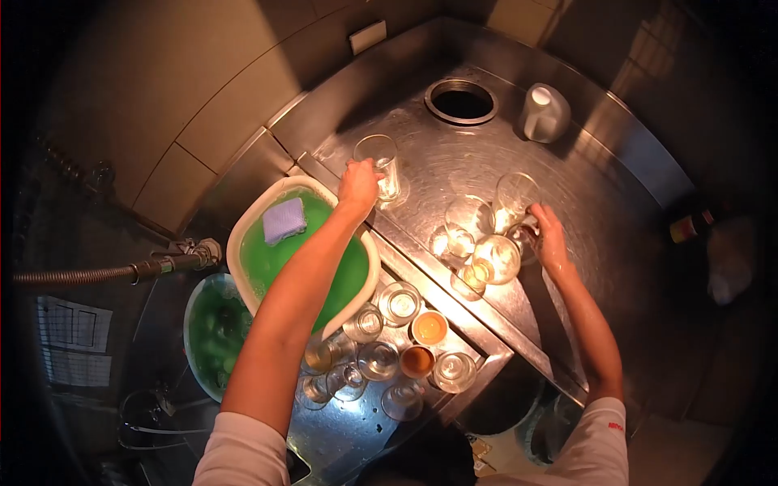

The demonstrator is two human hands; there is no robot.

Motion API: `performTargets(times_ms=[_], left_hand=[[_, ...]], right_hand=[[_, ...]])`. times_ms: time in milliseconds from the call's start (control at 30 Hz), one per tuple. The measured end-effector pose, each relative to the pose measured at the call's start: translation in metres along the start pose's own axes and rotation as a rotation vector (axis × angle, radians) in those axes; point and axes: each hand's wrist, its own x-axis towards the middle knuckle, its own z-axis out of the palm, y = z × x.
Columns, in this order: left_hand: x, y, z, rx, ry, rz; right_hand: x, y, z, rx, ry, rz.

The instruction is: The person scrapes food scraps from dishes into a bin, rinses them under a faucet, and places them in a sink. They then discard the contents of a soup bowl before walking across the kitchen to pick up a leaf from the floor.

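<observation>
My left hand (361, 188) is closed on a clear drinking glass (388, 174), over the steel counter just beyond the tub's right rim. On the right, my right hand (549, 240) curls its fingers at the side of a clear glass (516, 197) and appears to grip it; part of the contact is hidden. Clustered just left of that hand are several clear glasses (496, 259), with bright reflections blurring their outlines. Beneath my left forearm, a cream tub (372, 267) holds green liquid, with a lilac sponge (284, 220) at its far side.
Several upturned-looking glasses (400, 303) and two orange-brown cups (429, 327) crowd the sink area nearest me. A second tub (191, 324) of green liquid stands left, below a metal hose (97, 275). Farther back are a round counter hole (461, 102) and a plastic jug (545, 115).
</observation>
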Motion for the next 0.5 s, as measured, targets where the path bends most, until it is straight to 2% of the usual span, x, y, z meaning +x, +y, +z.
performTargets(times_ms=[67, 133, 200, 267, 333, 367, 433, 467, 500], left_hand=[[0.015, -0.018, 0.002, -0.007, 0.026, -0.025], [0.026, -0.038, 0.002, -0.014, 0.049, -0.047], [0.037, -0.053, -0.004, 0.002, 0.083, -0.088], [0.043, -0.058, -0.012, -0.024, 0.078, -0.146], [0.055, -0.072, -0.010, -0.044, 0.089, -0.181], [0.058, -0.076, -0.009, -0.043, 0.087, -0.185], [0.062, -0.080, -0.007, -0.120, 0.108, -0.190], [0.062, -0.082, -0.006, -0.121, 0.100, -0.198], [0.062, -0.084, -0.006, -0.155, 0.126, -0.193]], right_hand=[[0.034, 0.015, 0.017, 0.121, -0.026, 0.038], [0.072, 0.033, 0.049, 0.119, -0.050, -0.010], [0.113, 0.023, 0.078, 0.755, -0.144, 0.218], [0.151, -0.017, 0.093, 1.221, -0.206, 0.529], [0.184, -0.030, 0.131, 1.148, -0.256, 0.467], [0.197, -0.034, 0.152, 1.010, -0.235, 0.339], [0.205, -0.062, 0.170, 0.490, -0.151, 0.016], [0.208, -0.083, 0.170, 0.109, -0.091, -0.182], [0.215, -0.093, 0.181, 0.095, -0.110, -0.123]])
